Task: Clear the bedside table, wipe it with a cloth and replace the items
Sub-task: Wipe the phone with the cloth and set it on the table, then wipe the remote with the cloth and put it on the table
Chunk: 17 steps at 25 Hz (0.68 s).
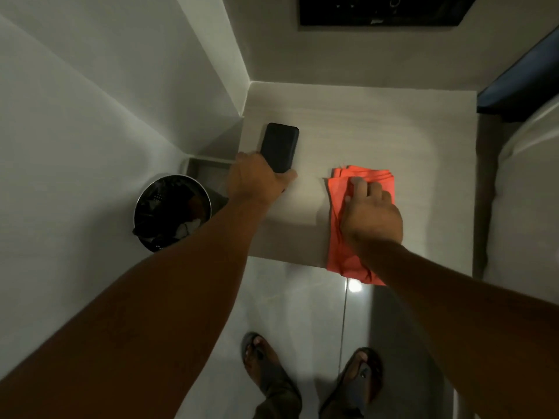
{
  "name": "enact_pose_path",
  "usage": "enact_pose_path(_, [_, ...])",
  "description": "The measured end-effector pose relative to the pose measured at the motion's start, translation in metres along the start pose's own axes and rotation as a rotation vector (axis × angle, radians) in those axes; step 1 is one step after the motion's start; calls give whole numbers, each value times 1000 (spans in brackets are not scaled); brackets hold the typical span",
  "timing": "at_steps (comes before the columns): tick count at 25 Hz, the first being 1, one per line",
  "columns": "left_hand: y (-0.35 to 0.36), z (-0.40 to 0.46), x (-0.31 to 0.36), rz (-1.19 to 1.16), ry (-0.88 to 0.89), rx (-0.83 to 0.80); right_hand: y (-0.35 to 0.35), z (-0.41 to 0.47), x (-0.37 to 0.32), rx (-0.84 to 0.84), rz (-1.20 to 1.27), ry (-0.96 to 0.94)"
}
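while left hand [257,179] grips phone [279,146], right hand [370,216] flattens on cloth [344,255], hiding it

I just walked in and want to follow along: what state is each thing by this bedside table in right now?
black phone: lying flat on the table, near its left edge, near end under the left hand.
orange cloth: folded, flat on the table, near end hanging over the front edge.
left hand: on the phone's near end.
right hand: pressed flat on the cloth.
bedside table: otherwise bare.
waste bin: open, holding rubbish.
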<state>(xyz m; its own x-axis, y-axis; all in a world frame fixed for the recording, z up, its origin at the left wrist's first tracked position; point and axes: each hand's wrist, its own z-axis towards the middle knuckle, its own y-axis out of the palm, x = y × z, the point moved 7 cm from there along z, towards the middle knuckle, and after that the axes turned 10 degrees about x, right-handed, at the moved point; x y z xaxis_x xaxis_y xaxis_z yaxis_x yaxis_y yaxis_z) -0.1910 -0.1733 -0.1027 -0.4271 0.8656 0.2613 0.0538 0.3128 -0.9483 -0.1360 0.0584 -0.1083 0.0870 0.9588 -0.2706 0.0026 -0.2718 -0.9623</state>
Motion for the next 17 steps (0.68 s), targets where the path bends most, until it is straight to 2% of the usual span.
enact_pose_path(4, [-8, -5, 4, 85, -31, -54, -11, 5, 2, -186, 163, 112])
enact_pose_path(6, [-21, -17, 19, 160, -36, -29, -47, 4, 10, -182, 279, 149])
enact_pose_path(7, [-29, -30, 35, 166, -3, 16, -77, 1, 20, -101, 325, 155])
enact_pose_path(9, [-42, -74, 88, 107, 177, 108, -152, -19, 54, 203, 408, 168])
enact_pose_path(12, [-52, -205, 200, -271, 560, 107, -260, -90, 141, 655, 366, 308])
enact_pose_path(13, [-55, -255, 231, -399, 690, 68, -281, -119, 171, 728, 327, 398])
enact_pose_path(15, [-50, -354, 299, -569, 915, -119, -313, -178, 241, 776, 242, 635])
enact_pose_path(17, [-33, -429, 355, -560, 1086, -354, -325, -231, 303, 775, 177, 863])
